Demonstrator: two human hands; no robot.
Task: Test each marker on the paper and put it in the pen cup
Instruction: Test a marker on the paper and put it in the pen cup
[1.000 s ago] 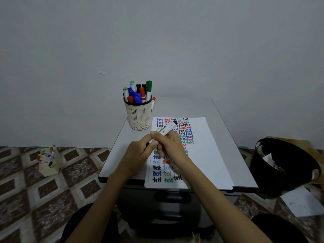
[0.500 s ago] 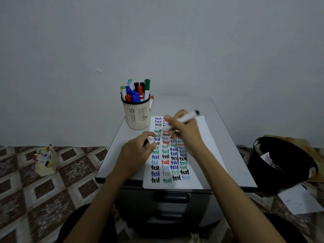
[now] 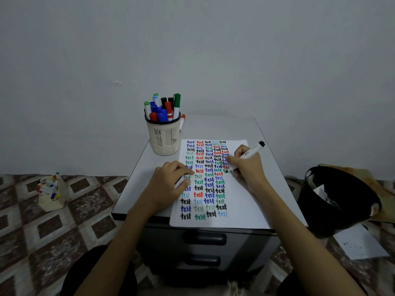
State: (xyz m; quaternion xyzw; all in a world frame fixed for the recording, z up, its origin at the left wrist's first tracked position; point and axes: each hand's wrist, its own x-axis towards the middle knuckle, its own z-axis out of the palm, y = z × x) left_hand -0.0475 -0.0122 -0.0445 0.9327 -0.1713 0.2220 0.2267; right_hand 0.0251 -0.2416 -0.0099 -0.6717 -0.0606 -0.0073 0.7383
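Fingers (image 3: 234,161) of my right hand (image 3: 251,170) are curled round a white marker (image 3: 253,150), pinching it low on the barrel. Its black end points up and to the far right. The writing end is down on the paper (image 3: 241,206), at the right edge of the columns of coloured "test" words. My fingers mostly hide the tip.

My left hand (image 3: 168,185) lies on the near-left part of the sheet, fingers loosely bent, fingertips on the paper. There is a dark sliver between thumb and forefinger. I can't tell whether that is a held thing or shadow, so the grip is unclear.

The pen cup (image 3: 164,142) stands far left on the table top (image 3: 264,137), just beyond the paper's far-left corner and apart from both hands. It is packed with capped markers (image 3: 162,113) in blue, red, green and black. A red-capped marker (image 3: 182,121) behind the cup is mostly hidden.

Dark drawer fronts (image 3: 203,239) sit below the near edge. On the floor to the right is a black bin (image 3: 342,201) with pale, unclear contents. A loose sheet (image 3: 361,242) lies near it. On the floor to the left is a small box (image 3: 51,193) of blurred markers.
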